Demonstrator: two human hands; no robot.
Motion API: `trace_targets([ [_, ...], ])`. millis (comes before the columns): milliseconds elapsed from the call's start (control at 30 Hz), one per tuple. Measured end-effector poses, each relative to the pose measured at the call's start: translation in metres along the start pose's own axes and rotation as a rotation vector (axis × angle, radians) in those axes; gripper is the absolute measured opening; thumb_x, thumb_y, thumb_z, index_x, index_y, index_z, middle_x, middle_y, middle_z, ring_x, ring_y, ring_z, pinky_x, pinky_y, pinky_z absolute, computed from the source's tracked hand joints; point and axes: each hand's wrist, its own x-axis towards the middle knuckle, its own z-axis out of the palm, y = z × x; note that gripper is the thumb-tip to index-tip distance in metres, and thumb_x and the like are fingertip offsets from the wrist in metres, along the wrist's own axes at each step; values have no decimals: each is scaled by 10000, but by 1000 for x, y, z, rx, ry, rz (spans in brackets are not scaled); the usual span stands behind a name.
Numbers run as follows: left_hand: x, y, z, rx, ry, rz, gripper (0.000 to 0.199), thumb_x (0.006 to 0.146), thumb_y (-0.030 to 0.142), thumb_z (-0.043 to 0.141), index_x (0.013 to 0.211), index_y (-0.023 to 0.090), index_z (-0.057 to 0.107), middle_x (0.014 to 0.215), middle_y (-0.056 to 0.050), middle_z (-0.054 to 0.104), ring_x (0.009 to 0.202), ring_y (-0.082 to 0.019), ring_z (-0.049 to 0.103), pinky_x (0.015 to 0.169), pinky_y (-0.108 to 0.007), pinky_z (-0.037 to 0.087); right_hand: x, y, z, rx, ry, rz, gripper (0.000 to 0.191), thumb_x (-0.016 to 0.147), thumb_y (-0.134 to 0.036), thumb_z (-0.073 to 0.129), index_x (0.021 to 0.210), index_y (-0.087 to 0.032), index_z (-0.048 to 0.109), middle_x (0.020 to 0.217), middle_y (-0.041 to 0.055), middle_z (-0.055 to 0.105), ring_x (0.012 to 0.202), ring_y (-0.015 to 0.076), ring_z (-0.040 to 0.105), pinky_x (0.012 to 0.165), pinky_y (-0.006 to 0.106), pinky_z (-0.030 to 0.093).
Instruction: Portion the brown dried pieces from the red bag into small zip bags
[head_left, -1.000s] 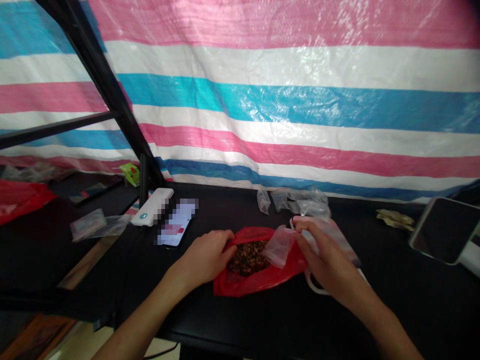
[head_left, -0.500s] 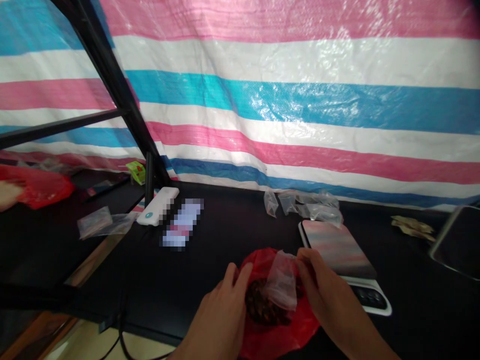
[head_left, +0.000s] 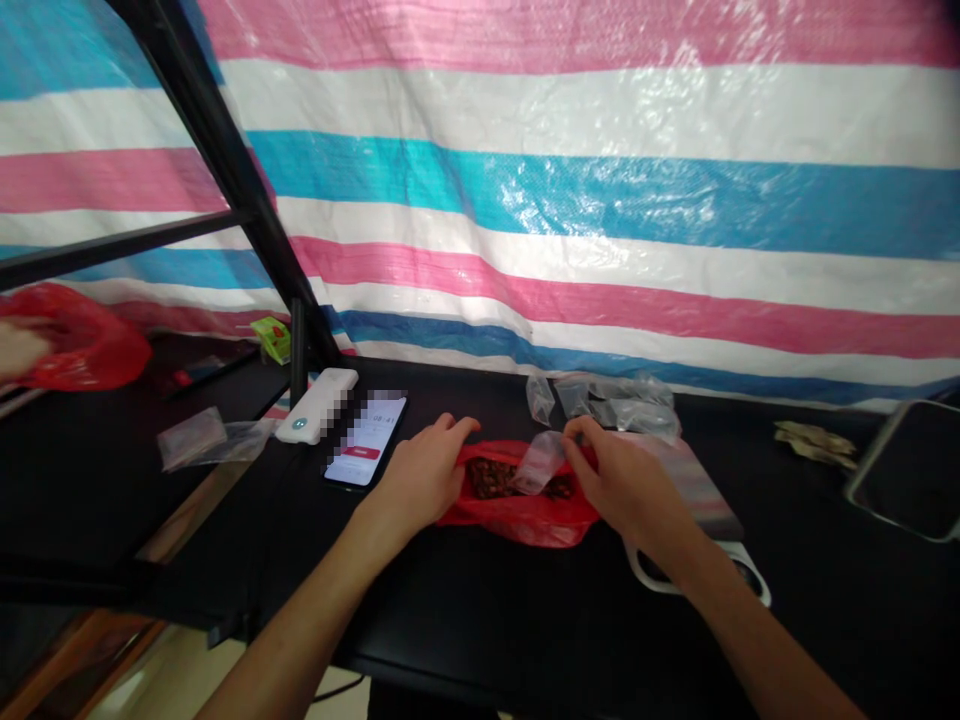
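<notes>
A red plastic bag lies open on the black table, holding dark brown chunks of some dried material. My left hand grips the bag's near left edge. My right hand pinches a small clear plastic bag, whose lower end hangs over the brown chunks. Part of the red bag's mouth is hidden under both hands. A flat digital scale with a reflective top sits just right of my right hand, not touching it.
Several clear plastic bags lie behind the red bag. A phone and white power bank lie to the left. Another person's hand holds a red bag at far left. A dark screen stands at right, before a striped tarp.
Both hands and the red bag appear farther up the view than before, and the phone's lit screen now shows sharply. My right hand still pinches the clear bag.
</notes>
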Motion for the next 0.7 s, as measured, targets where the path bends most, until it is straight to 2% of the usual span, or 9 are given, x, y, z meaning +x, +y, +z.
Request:
trace_targets([
  [67,0,3,-7,-24,22,120,580,885,176,558,1453,292,530,1361,-99,587,1248,-312,616,1082,-449,488,6,1,-1,0,21,-54,149,1017,-306,475,986,-261,614,844,23,728,757,234,709,635,308,405],
  [133,1,4,-13,-73,14,231,616,882,192,585,1480,315,503,1430,-80,549,1305,-284,580,1149,-415,439,12,4,-5,52,112,-120,157,1011,-298,486,975,-251,632,969,51,731,882,239,703,762,329,458],
  [200,3,4,-16,-98,-65,269,605,879,172,575,1463,318,522,1439,-74,553,1279,-265,606,1142,-389,445,20,7,-11,128,215,-134,156,1001,-307,508,968,-241,645,993,60,725,927,239,688,826,339,468],
  [233,5,3,-16,-96,-122,270,587,871,150,567,1438,306,548,1413,-78,579,1252,-263,627,1122,-383,460,24,9,-14,154,241,-113,155,997,-312,517,964,-238,648,962,53,726,901,234,685,807,334,467],
  [300,8,-1,-12,-85,-235,276,567,843,98,561,1382,270,595,1342,-95,642,1213,-268,655,1083,-378,487,34,11,-17,152,221,-55,162,992,-322,525,932,-234,648,875,32,723,806,217,676,717,315,442],
  [367,12,-4,-8,-99,-297,313,578,815,61,573,1360,250,605,1325,-106,672,1216,-275,657,1073,-380,494,43,10,-17,95,161,-12,181,990,-318,523,892,-230,646,820,23,718,736,205,659,652,304,399],
  [533,15,-6,-11,-216,-355,391,545,842,52,540,1330,289,598,1335,-54,694,1213,-246,662,1063,-361,503,54,4,-2,7,46,-32,206,993,-304,528,903,-210,687,921,60,738,795,216,669,697,316,416],
  [600,10,-5,-15,-218,-344,366,541,875,67,505,1363,291,570,1304,-53,698,1185,-237,673,1039,-351,517,50,2,0,34,33,-48,237,1002,-366,544,1051,-196,701,1003,84,731,848,237,674,744,339,450],
  [700,-7,1,-14,-62,-155,246,593,920,71,426,1479,263,472,1401,-112,602,1271,-274,619,1093,-414,484,31,-3,-8,163,85,-103,305,1006,-400,557,1213,-196,650,1047,90,704,937,251,668,829,369,491],
])
